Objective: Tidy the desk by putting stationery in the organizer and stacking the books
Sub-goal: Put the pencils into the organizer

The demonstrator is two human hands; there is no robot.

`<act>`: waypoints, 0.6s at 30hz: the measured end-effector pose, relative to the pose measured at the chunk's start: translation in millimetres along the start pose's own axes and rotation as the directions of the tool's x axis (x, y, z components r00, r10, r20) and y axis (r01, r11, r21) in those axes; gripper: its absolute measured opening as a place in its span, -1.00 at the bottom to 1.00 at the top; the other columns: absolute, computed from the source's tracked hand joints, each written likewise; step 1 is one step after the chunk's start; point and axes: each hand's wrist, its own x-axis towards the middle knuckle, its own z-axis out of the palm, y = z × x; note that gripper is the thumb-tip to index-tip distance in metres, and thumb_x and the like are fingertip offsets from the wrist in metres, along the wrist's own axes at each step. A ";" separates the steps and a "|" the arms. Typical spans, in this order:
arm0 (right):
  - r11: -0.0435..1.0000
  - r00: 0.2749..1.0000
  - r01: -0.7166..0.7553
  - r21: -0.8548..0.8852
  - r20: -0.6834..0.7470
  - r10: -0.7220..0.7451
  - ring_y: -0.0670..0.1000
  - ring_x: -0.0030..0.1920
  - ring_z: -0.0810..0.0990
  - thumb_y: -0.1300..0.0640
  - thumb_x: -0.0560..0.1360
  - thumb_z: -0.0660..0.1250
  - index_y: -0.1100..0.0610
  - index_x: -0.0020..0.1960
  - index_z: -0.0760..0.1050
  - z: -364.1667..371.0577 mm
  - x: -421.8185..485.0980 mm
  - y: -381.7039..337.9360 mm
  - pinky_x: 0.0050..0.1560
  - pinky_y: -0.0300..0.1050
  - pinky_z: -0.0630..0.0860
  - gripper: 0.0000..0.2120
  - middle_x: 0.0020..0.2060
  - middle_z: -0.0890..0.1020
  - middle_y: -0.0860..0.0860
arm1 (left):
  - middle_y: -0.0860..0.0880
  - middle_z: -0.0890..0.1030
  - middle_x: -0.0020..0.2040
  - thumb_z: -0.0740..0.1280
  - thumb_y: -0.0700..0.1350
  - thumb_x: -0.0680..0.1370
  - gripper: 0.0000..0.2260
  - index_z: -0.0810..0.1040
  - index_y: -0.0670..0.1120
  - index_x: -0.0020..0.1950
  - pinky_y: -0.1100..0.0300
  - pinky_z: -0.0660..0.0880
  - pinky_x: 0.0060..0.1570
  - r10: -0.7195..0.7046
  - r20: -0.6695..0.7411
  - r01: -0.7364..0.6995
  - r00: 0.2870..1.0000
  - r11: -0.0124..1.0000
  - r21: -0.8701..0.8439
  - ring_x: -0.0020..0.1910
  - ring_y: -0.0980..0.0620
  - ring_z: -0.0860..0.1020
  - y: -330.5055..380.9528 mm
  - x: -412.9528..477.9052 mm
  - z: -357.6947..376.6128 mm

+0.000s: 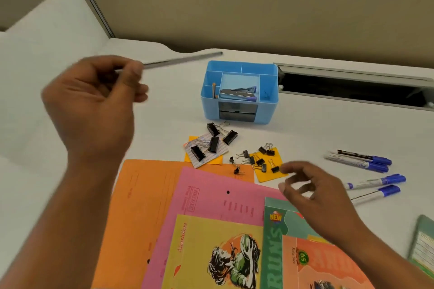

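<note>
The stationery step is in hand, by my reading: the left hand (94, 101) is pinching the near end of a thin grey ruler (183, 60), thumb and curled fingers closed around it. The ruler is blurred and seems to be lifted off the desk (328, 124), its far end pointing right, toward the blue organizer (239, 110) in the middle of the desk. The organizer is already holding a stapler (237, 95) and a small orange pencil (214, 90).

The right hand (314, 195) is hovering above the notebooks (211, 253) at the near edge, fingers loosely curled and gripping nothing, just near the small black clips (260, 159) on a yellow note.

The next move is probably calling for swinging the ruler's tip over one of the organizer's far compartments and tilting it upright, since it looks too long to lie flat inside. Larger clips (212, 142) and blue markers (361, 162) are lying loose, waiting to be collected.
</note>
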 end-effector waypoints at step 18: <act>0.974 0.997 0.075 -0.215 0.050 -0.066 -0.09 -0.27 0.54 0.17 0.46 0.44 -0.27 0.17 0.39 44.6 -36.7 80.9 -0.35 -0.32 0.45 -0.54 -0.08 0.57 -0.27 | -0.13 0.65 -0.09 0.33 -0.10 0.58 -0.82 0.66 -0.15 0.08 0.16 0.43 -0.11 0.015 0.471 -0.345 0.882 0.701 0.624 -0.18 0.00 0.51 -69.9 34.4 75.7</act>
